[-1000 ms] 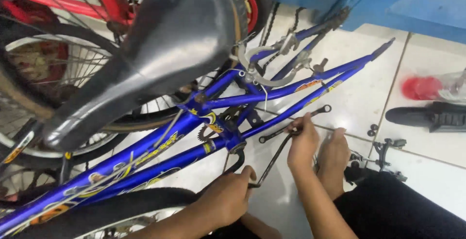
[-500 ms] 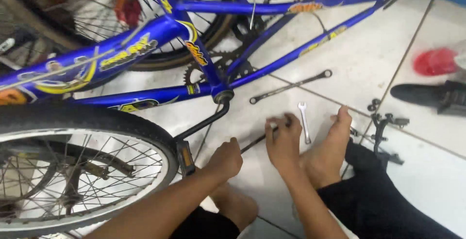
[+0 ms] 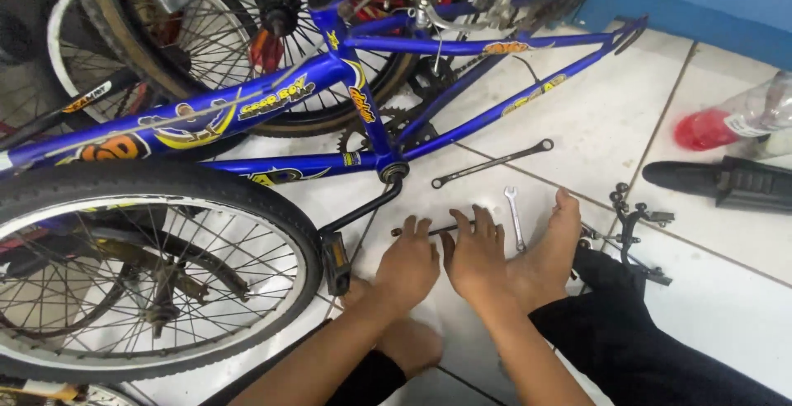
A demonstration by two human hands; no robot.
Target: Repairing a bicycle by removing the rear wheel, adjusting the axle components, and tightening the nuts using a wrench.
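My left hand (image 3: 408, 262) and my right hand (image 3: 477, 251) lie side by side on the white tiled floor. Their fingers are spread, and the fingertips rest on a thin dark rod-like tool (image 3: 441, 228). I cannot see a firm grip on it. A small silver spanner (image 3: 515, 214) lies just right of my right hand, beside my bare foot (image 3: 549, 245). A long dark spanner (image 3: 493, 162) lies farther out. The blue bicycle frame (image 3: 330, 72) stands above the hands, with its crank arm and pedal (image 3: 337, 262) just left of my left hand.
A spoked bicycle wheel (image 3: 148, 266) with a black tyre fills the left side. Other bicycles stand behind the frame. Loose brake parts (image 3: 631, 220), a long black part (image 3: 726, 183) and a plastic bottle of red liquid (image 3: 726, 125) lie to the right. A blue wall (image 3: 701, 2) is at the back.
My left hand has shifted right, beside my right hand, and both now rest their fingers on the thin dark tool. The view has steadied, looking down at the floor.
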